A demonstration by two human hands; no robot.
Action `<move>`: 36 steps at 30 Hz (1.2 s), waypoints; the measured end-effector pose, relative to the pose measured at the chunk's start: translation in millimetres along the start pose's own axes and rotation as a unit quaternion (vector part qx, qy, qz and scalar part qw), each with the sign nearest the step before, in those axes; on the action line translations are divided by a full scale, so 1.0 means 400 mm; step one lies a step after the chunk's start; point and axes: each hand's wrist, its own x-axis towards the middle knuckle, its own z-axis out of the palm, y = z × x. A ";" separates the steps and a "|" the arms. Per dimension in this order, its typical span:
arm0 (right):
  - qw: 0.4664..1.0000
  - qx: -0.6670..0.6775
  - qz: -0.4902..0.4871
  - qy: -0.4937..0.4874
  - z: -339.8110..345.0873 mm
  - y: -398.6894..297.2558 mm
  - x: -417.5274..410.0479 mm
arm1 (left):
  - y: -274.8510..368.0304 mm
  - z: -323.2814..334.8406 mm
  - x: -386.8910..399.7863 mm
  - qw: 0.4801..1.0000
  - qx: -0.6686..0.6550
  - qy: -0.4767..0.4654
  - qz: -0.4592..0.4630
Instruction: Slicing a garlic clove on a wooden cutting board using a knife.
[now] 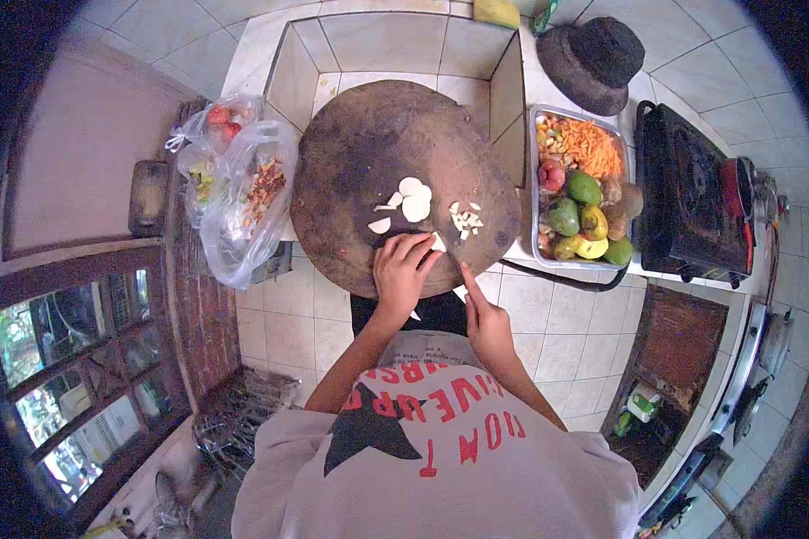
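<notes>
A large round wooden chopping board (377, 148) lies before me. My left hand (402, 269) bends over the board's near part, its fingertips pressing a pale white slice of vegetable (439, 242). In my right hand (489, 322) is a knife (454, 260), its dark blade beside that slice and the index finger stretched along it; the handle is hidden in the palm. Several round white slices (414, 200) overlap near the middle of the board, with a few cut pieces (380, 226) to their left. Small diced bits (467, 220) form a loose group on the right.
To the right, a clear plastic tub (535, 182) holds shredded orange vegetable and several whole fruits. Past it is a black gas stove (691, 202). A dark hat-shaped object (593, 64) sits behind the tub. On the left are transparent plastic bags (232, 222) with food scraps.
</notes>
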 end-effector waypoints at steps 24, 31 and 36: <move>0.989 -0.127 -0.053 -0.051 0.003 0.030 0.029 | 0.003 -0.008 0.001 1.000 -0.011 -0.005 -0.026; 0.981 -0.164 -0.011 -0.099 -0.007 0.008 0.046 | 0.000 -0.001 -0.003 1.000 -0.012 -0.002 -0.020; 0.983 -0.148 0.001 -0.108 -0.010 0.008 0.027 | -0.002 -0.003 -0.002 1.000 0.004 -0.005 -0.011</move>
